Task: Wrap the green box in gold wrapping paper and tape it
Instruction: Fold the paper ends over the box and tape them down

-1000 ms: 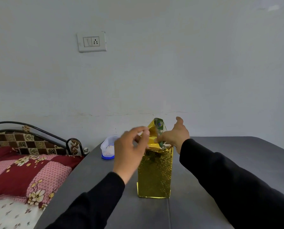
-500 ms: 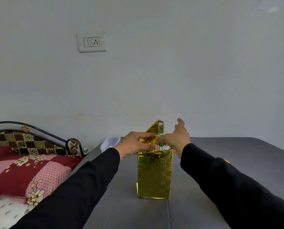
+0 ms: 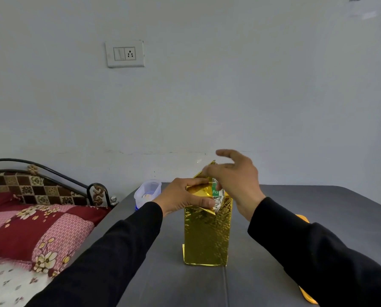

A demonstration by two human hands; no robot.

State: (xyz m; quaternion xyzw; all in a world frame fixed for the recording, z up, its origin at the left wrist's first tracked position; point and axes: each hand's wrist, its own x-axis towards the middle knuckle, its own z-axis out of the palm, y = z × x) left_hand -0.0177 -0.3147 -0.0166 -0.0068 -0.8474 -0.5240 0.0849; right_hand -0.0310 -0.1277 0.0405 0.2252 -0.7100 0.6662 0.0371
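Note:
The green box stands upright on the grey table (image 3: 331, 209), sheathed in gold wrapping paper (image 3: 207, 238). Only a strip of the green box (image 3: 215, 192) shows at the unclosed top, beside silvery paper lining. My left hand (image 3: 182, 196) grips the folded left flap at the top, fingers over it and thumb on the front face. My right hand (image 3: 236, 178) hovers behind the top with fingers spread and blurred, its thumb side against the upright rear flap (image 3: 208, 168).
A clear plastic tub (image 3: 148, 191) with a blue base sits at the table's far left edge. Part of a yellow object (image 3: 303, 219) shows under my right sleeve. A bed with a red floral pillow (image 3: 36, 233) lies left of the table.
My left hand came down onto the left flap and now folds it over the top. My right hand lifted off the box top and rose toward the rear flap.

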